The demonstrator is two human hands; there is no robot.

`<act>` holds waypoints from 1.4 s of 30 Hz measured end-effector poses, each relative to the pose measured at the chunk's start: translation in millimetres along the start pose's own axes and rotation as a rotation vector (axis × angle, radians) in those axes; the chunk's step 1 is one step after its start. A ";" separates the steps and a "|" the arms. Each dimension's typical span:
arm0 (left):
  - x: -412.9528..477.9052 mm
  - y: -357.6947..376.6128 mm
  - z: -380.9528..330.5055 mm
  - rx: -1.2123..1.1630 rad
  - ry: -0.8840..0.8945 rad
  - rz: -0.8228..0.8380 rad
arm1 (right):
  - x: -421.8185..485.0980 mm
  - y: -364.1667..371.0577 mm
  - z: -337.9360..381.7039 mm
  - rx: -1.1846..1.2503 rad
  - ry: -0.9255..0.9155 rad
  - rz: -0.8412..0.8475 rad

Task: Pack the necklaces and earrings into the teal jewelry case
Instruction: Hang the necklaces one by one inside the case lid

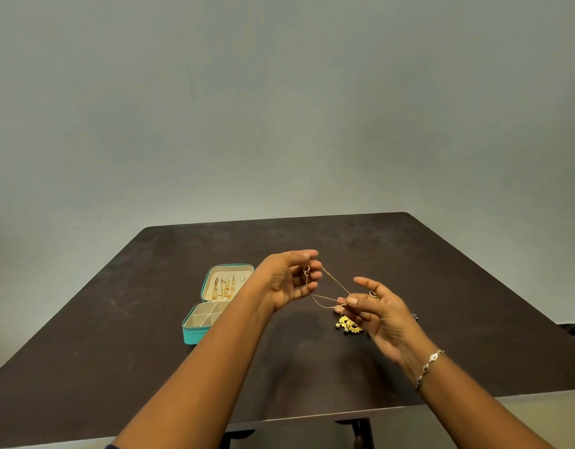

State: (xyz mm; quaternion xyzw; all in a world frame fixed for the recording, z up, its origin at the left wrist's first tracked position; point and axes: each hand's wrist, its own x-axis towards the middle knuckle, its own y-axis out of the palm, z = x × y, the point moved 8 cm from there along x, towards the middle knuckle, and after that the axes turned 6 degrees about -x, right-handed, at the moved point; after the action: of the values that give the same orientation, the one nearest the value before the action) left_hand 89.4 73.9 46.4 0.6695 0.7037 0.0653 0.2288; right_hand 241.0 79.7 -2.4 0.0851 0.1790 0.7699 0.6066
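Thin gold necklace [328, 288]; small pendant.

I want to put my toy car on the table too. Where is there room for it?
Bare table lies left of the teal jewelry case, along the far edge behind it, and near the front edge between the arms. It is crowded in the middle: the left hand and right hand hold a thin gold chain above a gold earring.
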 end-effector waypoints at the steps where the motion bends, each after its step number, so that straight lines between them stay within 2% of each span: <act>1: 0.1 -3.1 1.5 -0.028 -0.008 -0.011 | -0.4 -0.6 -0.3 0.008 0.005 -0.007; 7: 0.3 -20.9 15.7 -0.142 -0.058 -0.099 | -3.2 0.7 1.2 0.079 0.082 0.009; 13: -2.1 -33.8 35.7 -0.297 -0.116 -0.115 | -5.9 17.0 13.2 0.170 0.104 0.087; 17: -4.1 -40.2 46.4 -0.325 -0.133 -0.125 | -4.2 27.3 24.2 0.128 0.097 0.061; 23: -2.9 -53.0 45.8 -0.313 -0.077 -0.136 | 7.1 58.5 51.1 -0.218 0.009 0.055; 27: -2.7 -57.8 32.7 -0.215 -0.023 -0.098 | 17.9 82.9 72.6 -0.459 -0.079 0.086; 33: -8.7 -79.5 -22.8 0.137 0.286 -0.149 | 34.0 105.3 89.5 -0.700 -0.131 0.140; 35: -12.4 -99.7 -46.6 0.211 0.399 -0.230 | 39.2 110.2 93.0 -0.800 -0.159 0.148; 38: -11.1 -146.9 -67.3 0.308 0.478 -0.441 | 44.9 119.3 95.0 -0.998 -0.228 0.166; 42: 5.2 -203.0 -57.3 0.461 0.383 -0.645 | 51.0 136.2 90.0 -1.258 -0.336 0.189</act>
State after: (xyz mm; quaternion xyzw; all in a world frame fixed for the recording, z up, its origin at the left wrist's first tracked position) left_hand -119.3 71.9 15.1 0.4248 0.9027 -0.0452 -0.0523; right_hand 136.5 117.1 127.7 -0.1511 -0.4108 0.7538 0.4901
